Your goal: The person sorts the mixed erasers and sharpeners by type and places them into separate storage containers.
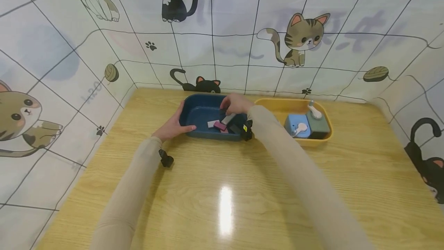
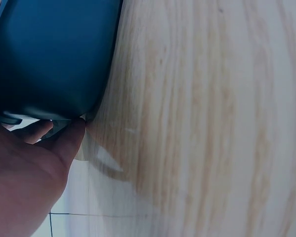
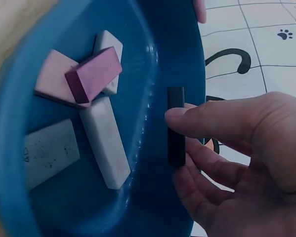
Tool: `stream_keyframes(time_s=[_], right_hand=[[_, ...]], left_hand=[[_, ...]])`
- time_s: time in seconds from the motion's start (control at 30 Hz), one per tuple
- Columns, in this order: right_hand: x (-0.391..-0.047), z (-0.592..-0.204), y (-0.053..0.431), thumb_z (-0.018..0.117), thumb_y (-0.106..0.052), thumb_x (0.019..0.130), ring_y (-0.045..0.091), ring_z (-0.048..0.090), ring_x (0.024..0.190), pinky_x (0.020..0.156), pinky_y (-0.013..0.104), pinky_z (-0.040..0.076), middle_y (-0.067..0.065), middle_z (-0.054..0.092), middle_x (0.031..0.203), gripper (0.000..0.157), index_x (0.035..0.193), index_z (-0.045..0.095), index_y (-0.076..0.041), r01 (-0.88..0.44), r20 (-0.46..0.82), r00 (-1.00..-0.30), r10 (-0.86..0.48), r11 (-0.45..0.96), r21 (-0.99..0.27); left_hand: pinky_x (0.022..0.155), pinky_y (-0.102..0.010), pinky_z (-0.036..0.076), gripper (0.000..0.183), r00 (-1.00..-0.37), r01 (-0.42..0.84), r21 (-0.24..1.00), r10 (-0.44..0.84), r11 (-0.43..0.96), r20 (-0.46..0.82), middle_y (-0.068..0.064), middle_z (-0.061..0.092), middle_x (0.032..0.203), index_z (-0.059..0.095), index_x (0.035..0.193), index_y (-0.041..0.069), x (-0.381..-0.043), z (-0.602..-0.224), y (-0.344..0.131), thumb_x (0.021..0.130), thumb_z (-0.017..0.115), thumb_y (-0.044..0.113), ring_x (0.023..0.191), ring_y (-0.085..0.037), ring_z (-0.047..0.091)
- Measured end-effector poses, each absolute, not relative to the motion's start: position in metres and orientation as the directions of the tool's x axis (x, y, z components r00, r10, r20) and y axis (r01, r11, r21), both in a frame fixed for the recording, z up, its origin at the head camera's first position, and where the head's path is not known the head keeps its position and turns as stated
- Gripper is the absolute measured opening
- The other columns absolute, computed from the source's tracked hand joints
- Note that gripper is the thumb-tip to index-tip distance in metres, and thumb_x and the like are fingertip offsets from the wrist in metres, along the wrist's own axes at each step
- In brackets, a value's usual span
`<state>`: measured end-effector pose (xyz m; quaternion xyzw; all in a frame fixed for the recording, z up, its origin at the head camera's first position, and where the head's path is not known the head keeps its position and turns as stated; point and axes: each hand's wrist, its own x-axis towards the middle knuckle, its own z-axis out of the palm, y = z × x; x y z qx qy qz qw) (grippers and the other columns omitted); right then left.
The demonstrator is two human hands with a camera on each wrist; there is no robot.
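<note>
At the back of the table stands a dark blue bin. My left hand grips its left end, thumb along the near side and fingers around the end wall. Above the bin's right part, my right hand pinches a black eraser between thumb and fingers. Inside lie a dark pink eraser on top of a light pink one, a long white eraser, another white eraser and a greyish eraser marked 4B. The left wrist view shows the bin's outer wall against my fingers.
Right of the blue bin is a yellow bin. It holds a blue box-shaped device and a dark green one, each with a white crank-like part. Cat-printed sheeting rises behind the wooden table.
</note>
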<state>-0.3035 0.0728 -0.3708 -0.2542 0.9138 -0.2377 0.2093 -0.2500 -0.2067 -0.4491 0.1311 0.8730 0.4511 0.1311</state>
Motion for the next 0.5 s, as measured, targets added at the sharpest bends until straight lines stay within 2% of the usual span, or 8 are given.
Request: stream_keyframes(time_s=[0.23, 0.5], right_hand=[[-0.303, -0.371, 0.075, 0.067, -0.004, 0.086, 0.030, 0.053, 0.119, 0.096, 0.040, 0.044, 0.018, 0.058, 0.129, 0.045, 0.130, 0.059, -0.001, -0.340, -0.328, -0.766, -0.553, 0.782, -0.523], [-0.298, -0.378, 0.089, 0.067, -0.004, 0.086, 0.031, 0.054, 0.118, 0.097, 0.041, 0.044, 0.021, 0.059, 0.127, 0.043, 0.127, 0.060, 0.004, -0.355, -0.278, -0.758, -0.591, 0.730, -0.583]], left_hand=[[0.114, -0.050, 0.008, 0.114, -0.932, 0.117, 0.824, 0.348, 0.555, -0.102, -0.011, -0.006, 0.161, -0.011, 0.155, 0.018, -0.248, -0.448, -0.202, 0.084, 0.077, 0.033, 0.145, -0.031, 0.000], [0.113, -0.053, 0.008, 0.114, -0.935, 0.110, 0.809, 0.337, 0.577, -0.113, -0.010, -0.007, 0.161, -0.012, 0.155, 0.018, -0.249, -0.449, -0.206, 0.084, 0.076, 0.035, 0.145, -0.032, 0.001]])
